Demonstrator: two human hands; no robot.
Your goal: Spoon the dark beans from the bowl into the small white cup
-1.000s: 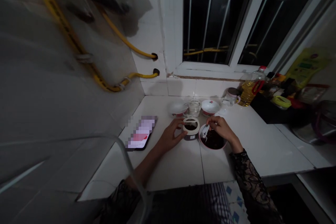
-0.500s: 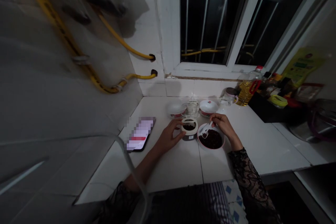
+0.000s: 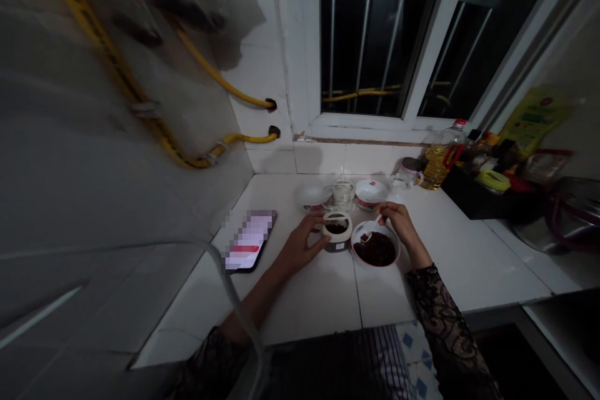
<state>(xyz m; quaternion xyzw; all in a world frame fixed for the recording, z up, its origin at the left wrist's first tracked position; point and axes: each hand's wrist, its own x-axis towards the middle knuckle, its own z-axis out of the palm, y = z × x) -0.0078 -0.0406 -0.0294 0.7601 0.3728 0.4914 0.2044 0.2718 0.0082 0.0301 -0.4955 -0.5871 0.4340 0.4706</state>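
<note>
My left hand [image 3: 304,242] grips the side of a small jar [image 3: 337,242] with a pale rim and dark contents, its thumb and fingers on the rim. My right hand [image 3: 396,220] is closed on the handle of a white spoon [image 3: 373,227]. The spoon's tip rests in dark red-brown food [image 3: 377,251] inside a white bowl [image 3: 399,256]. Bowl and jar stand side by side on the white tiled counter [image 3: 319,300].
Behind stand two bowls [image 3: 371,192], a glass container [image 3: 341,196] and a lidded cup [image 3: 410,170]. A lit phone [image 3: 250,242] lies left. To the right are an oil bottle [image 3: 437,165], a black condiment box [image 3: 473,195] and a metal pot [image 3: 574,212].
The spoon's tip has shifted slightly within the food in the bowl. My left hand keeps its hold on the jar, and the view has moved very slightly.
</note>
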